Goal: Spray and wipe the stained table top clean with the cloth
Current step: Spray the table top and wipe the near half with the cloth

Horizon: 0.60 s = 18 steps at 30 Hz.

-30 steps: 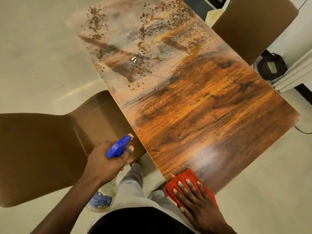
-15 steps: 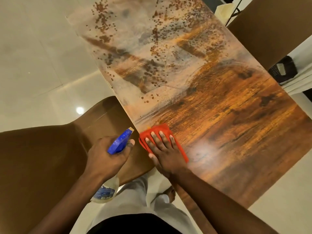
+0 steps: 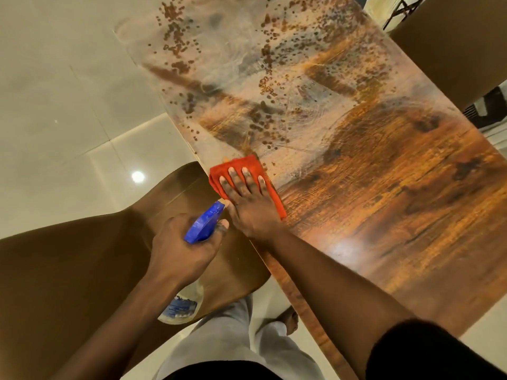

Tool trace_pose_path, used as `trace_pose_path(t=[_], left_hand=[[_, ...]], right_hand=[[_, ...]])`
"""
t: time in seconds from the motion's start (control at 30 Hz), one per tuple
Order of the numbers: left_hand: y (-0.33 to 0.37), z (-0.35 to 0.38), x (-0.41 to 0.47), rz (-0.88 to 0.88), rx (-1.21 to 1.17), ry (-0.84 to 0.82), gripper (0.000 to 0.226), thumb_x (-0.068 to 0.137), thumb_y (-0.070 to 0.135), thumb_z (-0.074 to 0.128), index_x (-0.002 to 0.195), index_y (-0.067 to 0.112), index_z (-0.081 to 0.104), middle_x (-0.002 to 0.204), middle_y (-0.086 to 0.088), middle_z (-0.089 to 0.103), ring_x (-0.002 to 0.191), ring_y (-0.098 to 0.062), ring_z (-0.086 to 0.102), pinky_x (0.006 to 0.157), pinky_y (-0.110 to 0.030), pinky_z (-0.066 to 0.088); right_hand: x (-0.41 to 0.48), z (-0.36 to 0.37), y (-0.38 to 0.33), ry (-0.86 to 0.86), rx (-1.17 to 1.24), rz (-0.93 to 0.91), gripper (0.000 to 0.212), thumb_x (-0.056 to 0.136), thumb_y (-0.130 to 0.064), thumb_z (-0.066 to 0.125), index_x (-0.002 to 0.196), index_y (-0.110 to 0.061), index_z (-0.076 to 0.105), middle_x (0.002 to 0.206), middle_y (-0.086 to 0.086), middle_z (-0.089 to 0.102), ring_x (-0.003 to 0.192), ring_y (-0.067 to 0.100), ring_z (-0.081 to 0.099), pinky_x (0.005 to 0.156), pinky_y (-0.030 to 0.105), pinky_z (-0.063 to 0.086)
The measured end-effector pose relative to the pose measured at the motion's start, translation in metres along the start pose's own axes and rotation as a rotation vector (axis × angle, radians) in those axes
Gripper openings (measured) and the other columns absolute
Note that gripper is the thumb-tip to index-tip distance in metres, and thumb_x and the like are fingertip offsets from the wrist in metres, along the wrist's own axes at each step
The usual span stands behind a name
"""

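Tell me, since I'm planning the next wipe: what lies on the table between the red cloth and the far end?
In the head view, beyond the red cloth under the right hand, the table shows whitish film and brown droplet stains, no objects.

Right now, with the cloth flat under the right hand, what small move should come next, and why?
Probably push the red cloth forward under the right hand into the hazy, brown-spotted film just beyond it. The table top nearer the person already looks clean; the far half is still stained.

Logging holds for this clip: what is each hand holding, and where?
Left hand grips the spray bottle at its neck, below the blue head. Right hand presses flat on the red cloth.
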<state>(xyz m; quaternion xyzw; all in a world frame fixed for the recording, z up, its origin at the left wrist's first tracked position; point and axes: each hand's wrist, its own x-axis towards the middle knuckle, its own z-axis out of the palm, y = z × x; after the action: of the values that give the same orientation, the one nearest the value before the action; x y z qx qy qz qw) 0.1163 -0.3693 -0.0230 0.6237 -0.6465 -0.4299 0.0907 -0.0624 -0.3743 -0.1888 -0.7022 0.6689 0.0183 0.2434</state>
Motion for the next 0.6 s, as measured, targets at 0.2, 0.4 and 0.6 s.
trace_pose_path(t=[0.2, 0.4, 0.6], left_hand=[[0.016, 0.007, 0.02, 0.057, -0.042, -0.002, 0.028, 0.095, 0.043, 0.079, 0.084, 0.019, 0.071, 0.076, -0.021, 0.078, 0.068, -0.043, 0.075, 0.074, -0.063, 0.065], [0.032, 0.011, 0.039, 0.055, -0.034, -0.081, 0.06, 0.083, 0.066, 0.068, 0.086, 0.006, 0.074, 0.077, -0.025, 0.077, 0.071, -0.046, 0.076, 0.076, -0.062, 0.065], [0.049, 0.017, 0.063, 0.098, 0.007, -0.102, 0.044, 0.095, 0.049, 0.073, 0.08, 0.008, 0.07, 0.073, -0.021, 0.075, 0.07, -0.04, 0.074, 0.071, -0.047, 0.061]], right_hand=[[-0.131, 0.053, 0.019, 0.064, -0.057, -0.032, 0.065, 0.117, -0.048, 0.027, 0.176, -0.031, 0.003, 0.184, -0.002, -0.006, 0.169, 0.026, -0.006, 0.134, 0.055, 0.006], [-0.206, 0.041, 0.101, 0.044, -0.034, 0.306, 0.066, 0.115, -0.057, 0.017, 0.175, -0.035, -0.002, 0.183, -0.007, -0.013, 0.169, 0.023, -0.01, 0.133, 0.055, 0.006], [-0.177, -0.017, 0.188, 0.171, 0.174, 0.801, 0.07, 0.11, -0.062, 0.019, 0.174, -0.04, 0.001, 0.183, -0.002, -0.009, 0.169, 0.029, -0.007, 0.133, 0.059, 0.003]])
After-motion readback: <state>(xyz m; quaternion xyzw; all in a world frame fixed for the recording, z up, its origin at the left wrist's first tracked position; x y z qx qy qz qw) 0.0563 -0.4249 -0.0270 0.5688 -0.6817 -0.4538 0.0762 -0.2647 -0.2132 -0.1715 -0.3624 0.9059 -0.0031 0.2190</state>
